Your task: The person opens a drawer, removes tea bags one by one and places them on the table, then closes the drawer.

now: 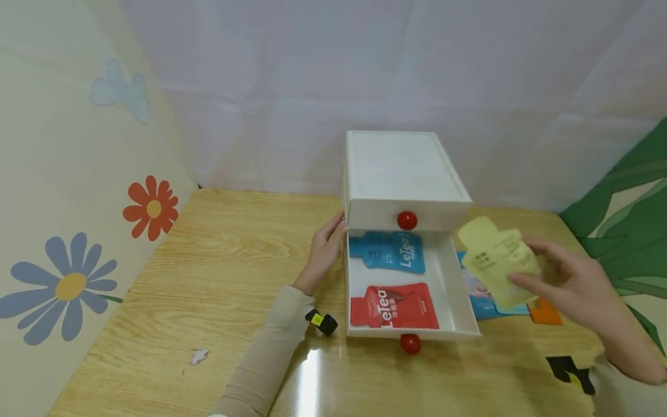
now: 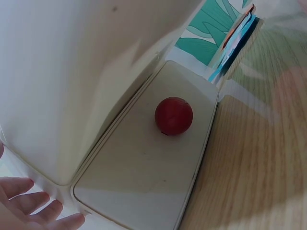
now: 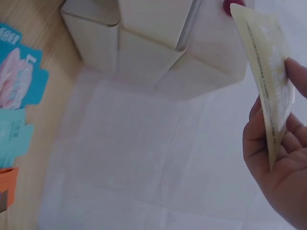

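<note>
My right hand pinches a pale yellow pouch between thumb and fingers, raised to the right of the open lower drawer. In the right wrist view the same pouch shows edge-on, fingers behind it. Inside the drawer lie a blue LeTea pouch towards the back and a red LeTea pouch at the front. My left hand rests against the left side of the white drawer box; its fingers look loosely extended along the wall in the left wrist view.
The upper drawer, with a red knob, is closed. Another red knob is on the lower drawer's front. Right of the box, blue packets and an orange packet lie on the wooden table. A white cloth hangs behind.
</note>
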Demonstrator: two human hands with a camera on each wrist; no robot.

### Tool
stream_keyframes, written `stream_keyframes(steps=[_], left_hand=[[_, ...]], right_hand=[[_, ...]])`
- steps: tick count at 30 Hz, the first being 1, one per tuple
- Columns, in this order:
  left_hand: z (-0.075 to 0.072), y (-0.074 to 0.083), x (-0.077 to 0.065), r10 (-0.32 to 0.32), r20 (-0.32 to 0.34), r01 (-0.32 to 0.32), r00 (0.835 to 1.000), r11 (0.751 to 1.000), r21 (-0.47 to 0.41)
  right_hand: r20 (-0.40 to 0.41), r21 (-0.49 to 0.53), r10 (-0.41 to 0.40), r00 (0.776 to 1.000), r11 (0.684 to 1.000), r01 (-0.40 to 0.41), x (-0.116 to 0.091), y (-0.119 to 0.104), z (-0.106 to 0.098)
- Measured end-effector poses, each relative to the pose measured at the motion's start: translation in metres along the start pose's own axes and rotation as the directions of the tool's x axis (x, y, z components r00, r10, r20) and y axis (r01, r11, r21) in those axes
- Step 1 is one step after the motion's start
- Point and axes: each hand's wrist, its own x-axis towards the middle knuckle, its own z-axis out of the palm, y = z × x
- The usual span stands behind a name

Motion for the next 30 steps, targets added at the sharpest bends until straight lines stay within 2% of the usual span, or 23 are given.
stream_keyframes(steps=[5, 8, 14, 19, 21, 27, 30], left_hand=[[0.000, 0.021, -0.008, -0.016, 0.012, 0.016, 1.000, 1.000, -0.003], [0.000, 0.020, -0.011, -0.014, 0.010, 0.014, 1.000, 1.000, 0.003], [-0.001, 0.016, -0.018, -0.034, 0.008, 0.034, 0.999, 0.999, 0.004], [-0.001, 0.012, -0.021, -0.023, 0.002, 0.023, 1.000, 1.000, 0.004], [-0.001, 0.011, -0.022, -0.023, -0.003, 0.023, 1.000, 1.000, 0.004], [0.000, 0.009, -0.022, -0.024, 0.003, 0.024, 1.000, 1.000, 0.005], [0.000, 0.009, -0.021, -0.029, 0.007, 0.029, 1.000, 1.000, 0.005]], right_hand=[[0.009, -0.136, 0.213, 0.977, 0.968, -0.210, -0.008, 0.013, -0.009], [0.015, -0.156, 0.302, 0.953, 0.942, -0.296, -0.011, 0.022, -0.010], [0.057, -0.089, 0.462, 0.885, 0.885, -0.457, -0.018, 0.045, -0.012], [0.043, -0.029, 0.539, 0.841, 0.842, -0.538, -0.021, 0.073, -0.015], [0.044, -0.011, 0.578, 0.815, 0.816, -0.578, -0.021, 0.084, -0.017], [0.111, 0.050, 0.711, 0.695, 0.694, -0.718, -0.028, 0.125, -0.027], [0.157, 0.037, 0.752, 0.640, 0.644, -0.764, -0.033, 0.152, -0.030]])
